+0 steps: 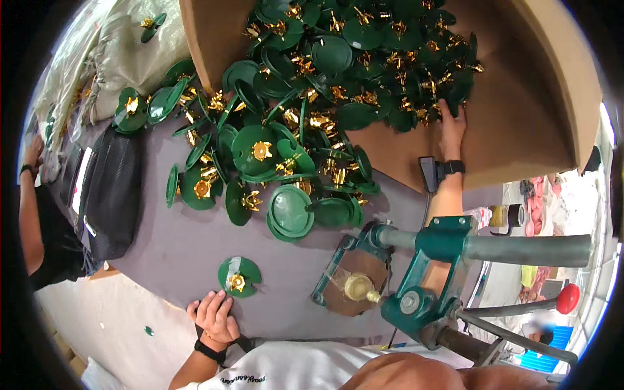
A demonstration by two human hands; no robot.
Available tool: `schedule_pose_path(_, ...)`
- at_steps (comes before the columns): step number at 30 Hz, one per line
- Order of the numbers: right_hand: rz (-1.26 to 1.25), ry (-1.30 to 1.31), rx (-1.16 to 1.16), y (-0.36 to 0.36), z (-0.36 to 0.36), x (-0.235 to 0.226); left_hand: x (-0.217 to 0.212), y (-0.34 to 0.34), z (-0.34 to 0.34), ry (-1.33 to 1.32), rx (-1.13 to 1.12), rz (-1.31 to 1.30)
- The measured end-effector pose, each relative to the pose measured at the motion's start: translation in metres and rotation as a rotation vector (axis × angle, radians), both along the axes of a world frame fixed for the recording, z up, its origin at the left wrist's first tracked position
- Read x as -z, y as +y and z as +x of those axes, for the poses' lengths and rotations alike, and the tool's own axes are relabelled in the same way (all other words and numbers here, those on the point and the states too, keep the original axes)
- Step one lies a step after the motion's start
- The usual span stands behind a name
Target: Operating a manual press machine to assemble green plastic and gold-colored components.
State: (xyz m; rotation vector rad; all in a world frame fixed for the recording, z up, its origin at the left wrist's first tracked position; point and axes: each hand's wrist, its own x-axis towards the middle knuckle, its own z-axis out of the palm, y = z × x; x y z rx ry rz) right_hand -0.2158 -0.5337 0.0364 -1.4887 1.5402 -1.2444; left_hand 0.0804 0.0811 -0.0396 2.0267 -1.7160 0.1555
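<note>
A round green disc [250,268] with a notch and a gold, claw-shaped centre lies on the grey table, separate from the pile. My left hand [216,316] rests by its near edge, fingers loosely extended over the table's rim, holding nothing. My right hand [451,127] reaches into the cardboard box [517,104], up against the heaped green discs with gold centres [364,58]. Its fingertips are partly hidden among the discs, so any grip is unclear. From the box's opening, more discs [260,153] spill onto the table.
Between my arms stands a green hand press [416,279] with a red-knobbed lever [567,298]. A black bag [112,192] lies at left, near another person's arm [32,221]. Behind it are translucent sacks [130,52]. A yellowish jar [499,216] stands beyond the press.
</note>
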Motion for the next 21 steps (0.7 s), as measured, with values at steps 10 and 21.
schedule_pose_path(10,0.068,-0.119,-0.465,0.107,0.056,-0.004,-0.002,-0.005,-0.002,0.022,-0.047,-0.065)
schedule_pose_path(21,0.176,-0.570,-0.420,0.111,0.084,0.029,-0.003,-0.006,-0.002,0.018,-0.044,-0.057)
